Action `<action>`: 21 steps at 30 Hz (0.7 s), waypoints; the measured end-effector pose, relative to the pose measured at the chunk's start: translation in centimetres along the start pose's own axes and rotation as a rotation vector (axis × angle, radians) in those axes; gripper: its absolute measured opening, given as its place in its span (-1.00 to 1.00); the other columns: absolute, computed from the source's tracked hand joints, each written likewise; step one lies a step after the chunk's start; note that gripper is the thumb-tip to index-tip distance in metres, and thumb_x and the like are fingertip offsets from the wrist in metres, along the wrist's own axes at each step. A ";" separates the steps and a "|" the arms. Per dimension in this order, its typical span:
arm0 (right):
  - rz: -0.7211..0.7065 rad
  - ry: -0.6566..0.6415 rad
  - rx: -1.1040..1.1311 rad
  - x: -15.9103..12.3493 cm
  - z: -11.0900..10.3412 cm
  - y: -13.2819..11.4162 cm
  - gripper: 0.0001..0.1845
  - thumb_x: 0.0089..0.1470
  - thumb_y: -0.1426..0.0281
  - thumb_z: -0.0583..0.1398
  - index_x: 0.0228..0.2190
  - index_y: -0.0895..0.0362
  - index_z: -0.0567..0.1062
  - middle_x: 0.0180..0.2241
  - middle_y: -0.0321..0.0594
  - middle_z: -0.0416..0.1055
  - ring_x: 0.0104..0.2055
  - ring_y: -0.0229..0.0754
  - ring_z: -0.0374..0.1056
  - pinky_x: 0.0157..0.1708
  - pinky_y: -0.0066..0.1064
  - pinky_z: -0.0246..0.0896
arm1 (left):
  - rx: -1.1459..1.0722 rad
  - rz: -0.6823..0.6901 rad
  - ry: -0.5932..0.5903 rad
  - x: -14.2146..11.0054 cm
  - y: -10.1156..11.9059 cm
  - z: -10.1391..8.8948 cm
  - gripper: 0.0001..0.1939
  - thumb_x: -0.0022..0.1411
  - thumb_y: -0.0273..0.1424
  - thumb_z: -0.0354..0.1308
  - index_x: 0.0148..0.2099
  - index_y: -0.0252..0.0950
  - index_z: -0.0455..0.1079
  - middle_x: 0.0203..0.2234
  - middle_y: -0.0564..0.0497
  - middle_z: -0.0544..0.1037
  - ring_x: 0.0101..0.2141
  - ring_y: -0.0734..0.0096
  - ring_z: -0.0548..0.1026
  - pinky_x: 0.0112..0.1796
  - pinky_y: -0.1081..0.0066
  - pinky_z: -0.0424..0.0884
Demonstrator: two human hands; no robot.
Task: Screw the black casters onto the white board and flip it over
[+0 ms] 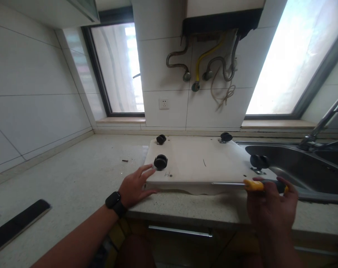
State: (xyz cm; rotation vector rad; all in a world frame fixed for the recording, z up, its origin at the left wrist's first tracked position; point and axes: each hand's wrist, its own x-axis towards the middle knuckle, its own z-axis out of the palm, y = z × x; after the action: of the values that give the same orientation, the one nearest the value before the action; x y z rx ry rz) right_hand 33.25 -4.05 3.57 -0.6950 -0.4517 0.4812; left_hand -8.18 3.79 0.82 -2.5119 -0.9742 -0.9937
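A white panel lies on the countertop with black caster wheels standing up at its corners. My left hand, with a black watch on the wrist, rests on the panel's left front corner, fingers stretched out. Its fingertips are beside the front left caster. In my right hand is a screwdriver with a yellow and dark handle; its shaft points left along the panel's front edge. Just behind that hand, the front right caster stands on a metal plate. Two more casters, back left and back right, sit along the far edge.
A steel sink with a faucet adjoins the panel on the right. At the left front lies a long black object. A small dark piece is left of the panel. Hoses hang from a wall unit.
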 end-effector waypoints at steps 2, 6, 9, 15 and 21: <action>0.051 0.039 0.021 0.7 -2.4 0.3 -0.41 -0.10 0.35 0.51 -0.03 -0.14 0.49 -0.22 -0.36 0.58 -0.30 -0.28 0.56 -0.35 -0.47 0.61 | -0.068 -0.008 0.024 -0.2 -1.3 -0.5 -0.42 0.51 0.03 -0.07 0.38 -0.16 0.20 0.25 -0.24 0.46 -0.13 0.19 0.65 -0.22 0.23 0.63; 0.260 0.137 0.124 2.6 -5.4 1.1 -0.67 0.00 0.33 0.43 -0.16 0.03 0.57 -0.31 -0.27 0.57 -0.37 -0.31 0.53 -0.37 -0.56 0.57 | 0.040 -0.249 0.036 -0.9 -4.5 -0.9 -0.58 0.55 -0.17 -0.11 0.30 -0.21 0.26 0.17 -0.18 0.51 -0.36 0.37 0.57 -0.23 0.28 0.55; 0.419 0.169 0.177 3.4 -6.1 1.4 -0.83 0.10 0.31 0.35 -0.25 0.09 0.57 -0.37 -0.25 0.54 -0.45 -0.35 0.48 -0.46 -0.65 0.49 | 0.243 -0.533 -0.069 -1.3 -7.2 -0.8 -0.60 0.53 -0.20 -0.07 0.26 -0.27 0.28 0.07 -0.14 0.57 -0.27 0.27 0.60 -0.20 0.26 0.53; 0.546 0.185 0.243 3.3 -5.9 0.9 -0.88 0.11 0.36 0.33 -0.25 0.08 0.58 -0.34 -0.26 0.51 -0.43 -0.38 0.49 -0.43 -0.69 0.49 | 0.368 -0.614 -0.217 -1.7 -11.8 -0.3 -0.61 0.48 -0.37 -0.10 0.19 -0.26 0.45 0.09 -0.18 0.59 0.05 0.09 0.54 -0.03 0.20 0.49; 0.596 0.100 0.236 3.2 -6.4 1.0 -0.56 -0.22 0.34 0.50 -0.22 0.05 0.59 -0.33 -0.27 0.47 -0.44 -0.37 0.46 -0.47 -0.68 0.49 | 0.418 -0.564 -0.362 -0.7 -14.1 0.4 -0.62 0.44 -0.38 -0.01 0.09 -0.17 0.60 0.08 -0.15 0.64 0.05 0.02 0.48 0.01 0.14 0.43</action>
State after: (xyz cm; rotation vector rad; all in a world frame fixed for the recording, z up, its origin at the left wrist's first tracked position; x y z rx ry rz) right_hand 39.03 -4.72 -0.78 -0.6145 -0.0798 1.0386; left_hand -17.84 14.06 0.10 -2.1317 -1.8475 -0.3807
